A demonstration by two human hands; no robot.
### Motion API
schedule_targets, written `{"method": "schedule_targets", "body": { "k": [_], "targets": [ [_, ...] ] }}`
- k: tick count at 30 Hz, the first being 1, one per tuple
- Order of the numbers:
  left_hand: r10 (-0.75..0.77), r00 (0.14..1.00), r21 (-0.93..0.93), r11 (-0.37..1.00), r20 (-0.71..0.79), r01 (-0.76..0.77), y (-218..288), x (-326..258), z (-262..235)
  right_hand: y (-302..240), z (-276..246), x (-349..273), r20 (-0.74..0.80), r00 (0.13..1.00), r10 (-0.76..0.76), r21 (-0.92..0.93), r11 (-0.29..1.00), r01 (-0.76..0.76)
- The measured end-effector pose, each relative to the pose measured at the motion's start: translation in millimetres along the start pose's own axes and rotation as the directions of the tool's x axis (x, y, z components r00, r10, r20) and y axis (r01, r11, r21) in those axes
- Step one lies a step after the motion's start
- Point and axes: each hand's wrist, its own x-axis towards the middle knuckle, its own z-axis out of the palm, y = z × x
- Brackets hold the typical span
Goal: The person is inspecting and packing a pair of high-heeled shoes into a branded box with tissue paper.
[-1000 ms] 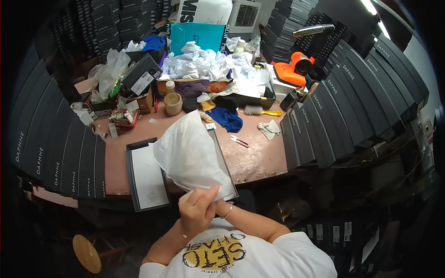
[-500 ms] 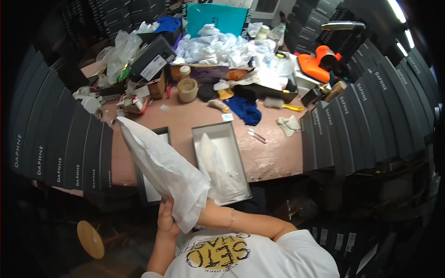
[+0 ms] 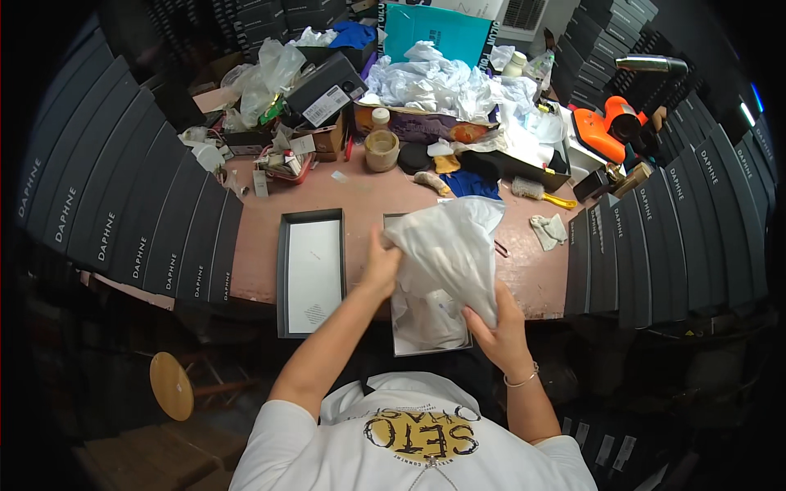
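My left hand (image 3: 382, 263) grips one edge of a white, thin, translucent bag (image 3: 450, 245). My right hand (image 3: 501, 331) is closed on its lower right corner, thumb on top. A faint pale shape shows through the bag, but I cannot make out what it is. Both hands hold the bag above an open grey shoebox (image 3: 434, 353) and hide part of it. Inside the box lies another white-wrapped bundle (image 3: 434, 321). Left of the box is the shoebox lid (image 3: 314, 270), its white inner side up.
Grey shoeboxes stand in rows at left (image 3: 123, 196) and right (image 3: 679, 221). Behind are a box of crumpled white paper (image 3: 434, 86), a jar (image 3: 381, 151), a yellow-handled brush (image 3: 542, 193), a rag (image 3: 548, 231) and an orange heat gun (image 3: 602, 131). A round stool (image 3: 172, 386) stands lower left.
The bag has swung from the left to over the shoebox. My right arm, earlier inside the bag, is out and grips its corner. My left hand has moved up to its left edge.
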Motion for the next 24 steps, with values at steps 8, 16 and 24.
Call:
{"method": "schedule_targets", "body": {
  "k": [8, 16, 24],
  "targets": [
    [0.208, 0.966, 0.394, 0.884, 0.156, -0.254, -0.1, -79.3, -24.0, 79.9, 55.0, -13.0, 0.234, 0.949, 0.21, -0.651, 0.759, -0.007],
    [0.307, 0.929, 0.924, 0.252, 0.205, -0.287, -20.8, -57.9, -122.2, 93.1, 87.8, 78.1, 0.408, 0.861, 0.303, -0.728, 0.678, 0.106],
    [0.277, 0.942, -0.13, 0.958, 0.188, -0.256, 128.1, -139.0, -32.3, 90.3, 42.5, 62.3, -0.108, 0.994, 0.031, -0.006, 0.999, -0.032]
  ]
}}
